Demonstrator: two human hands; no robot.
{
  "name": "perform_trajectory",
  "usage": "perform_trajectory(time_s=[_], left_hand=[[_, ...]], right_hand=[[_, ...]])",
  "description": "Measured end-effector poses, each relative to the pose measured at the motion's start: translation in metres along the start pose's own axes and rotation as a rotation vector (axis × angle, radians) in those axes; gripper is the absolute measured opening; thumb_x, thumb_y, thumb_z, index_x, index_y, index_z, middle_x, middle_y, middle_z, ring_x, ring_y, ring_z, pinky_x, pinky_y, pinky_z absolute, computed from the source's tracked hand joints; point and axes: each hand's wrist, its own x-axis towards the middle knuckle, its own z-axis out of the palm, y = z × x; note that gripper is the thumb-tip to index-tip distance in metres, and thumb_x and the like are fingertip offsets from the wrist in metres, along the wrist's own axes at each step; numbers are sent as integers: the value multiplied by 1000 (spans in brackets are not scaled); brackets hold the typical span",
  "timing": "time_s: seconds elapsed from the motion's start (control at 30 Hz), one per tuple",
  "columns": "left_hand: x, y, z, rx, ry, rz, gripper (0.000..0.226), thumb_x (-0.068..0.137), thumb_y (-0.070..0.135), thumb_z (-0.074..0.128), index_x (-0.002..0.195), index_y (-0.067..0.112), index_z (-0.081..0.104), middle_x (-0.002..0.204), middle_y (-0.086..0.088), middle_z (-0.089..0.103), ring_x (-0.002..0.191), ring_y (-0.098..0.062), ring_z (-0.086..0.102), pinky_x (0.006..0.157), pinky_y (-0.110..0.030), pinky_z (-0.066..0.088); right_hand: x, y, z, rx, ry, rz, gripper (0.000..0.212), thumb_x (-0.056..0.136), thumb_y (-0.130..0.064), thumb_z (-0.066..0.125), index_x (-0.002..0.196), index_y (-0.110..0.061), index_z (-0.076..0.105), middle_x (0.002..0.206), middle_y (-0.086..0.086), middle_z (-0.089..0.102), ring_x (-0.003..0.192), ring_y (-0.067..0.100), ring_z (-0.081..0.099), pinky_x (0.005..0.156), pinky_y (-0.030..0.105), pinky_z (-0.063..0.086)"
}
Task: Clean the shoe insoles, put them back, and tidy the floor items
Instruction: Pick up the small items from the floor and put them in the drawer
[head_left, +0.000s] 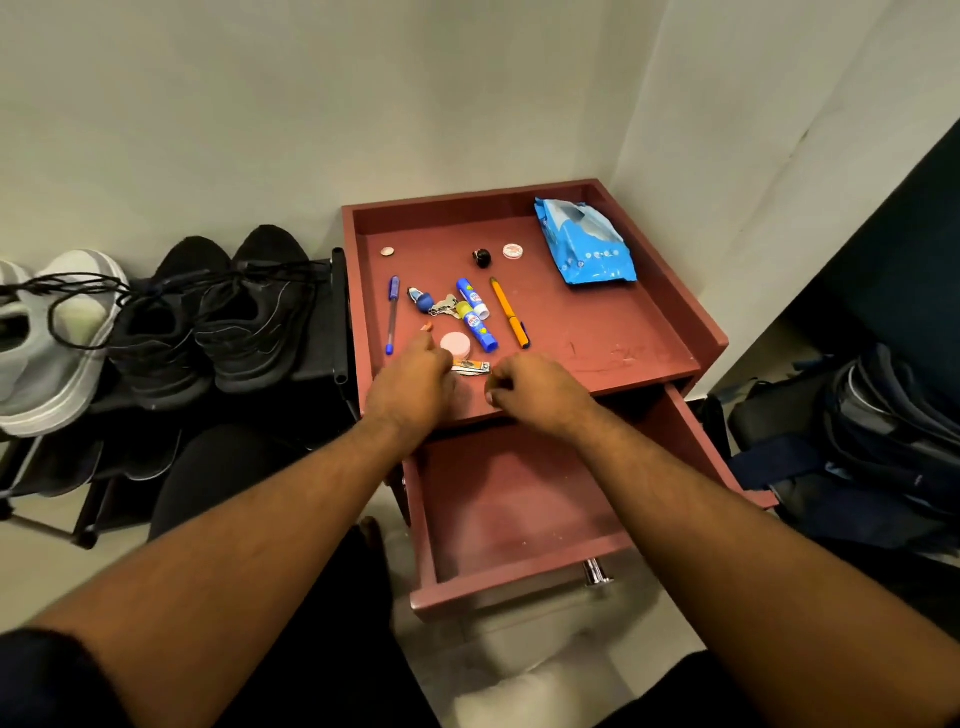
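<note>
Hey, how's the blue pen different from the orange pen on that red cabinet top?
The blue pen has a clear barrel with a blue cap and lies near the left edge; the orange pen is solid orange with a dark tip and lies further right, by the glue sticks. The blue pen lies nearly straight, the orange pen slanted. Both lie flat on the cabinet top, untouched.

Two pens (392, 315), two glue sticks (477, 314), three shoes (260, 312), one wipes pack (584, 243).
</note>
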Motion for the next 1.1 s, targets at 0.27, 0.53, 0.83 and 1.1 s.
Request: perform_trajectory(time_s=[0.27,0.53,0.83,1.1], left_hand=[[14,-7,5,30,-97,-200,30,94,20,56,122,9,56,124,-17,53,105,-37,61,86,-40,48],[-9,-3,6,-121,-68,-182,33,80,43,73,82,15,56,91,-6,60,83,-28,61,64,-31,40],[-71,38,59,97,-706,43,27,83,21,70,108,12,63,117,-10,63,104,-30,63,77,-32,49],[-61,30,105,191,-803,6,33,93,4,51,126,7,55,133,-17,54,120,-35,56,96,-40,46]], right_hand=[[54,-7,35,-269,136,-29,20,89,-10,53,106,-9,63,110,15,62,103,33,55,78,33,45],[42,16,38,-310,143,-76,20,93,-10,51,110,-7,62,112,16,59,105,33,53,85,35,43],[-56,101,45,-211,-248,-164,15,93,-13,52,101,-8,62,101,11,58,97,28,54,82,35,41],[-24,113,81,-347,-672,-132,12,84,-4,52,82,-14,57,95,14,61,88,29,54,71,30,38]])
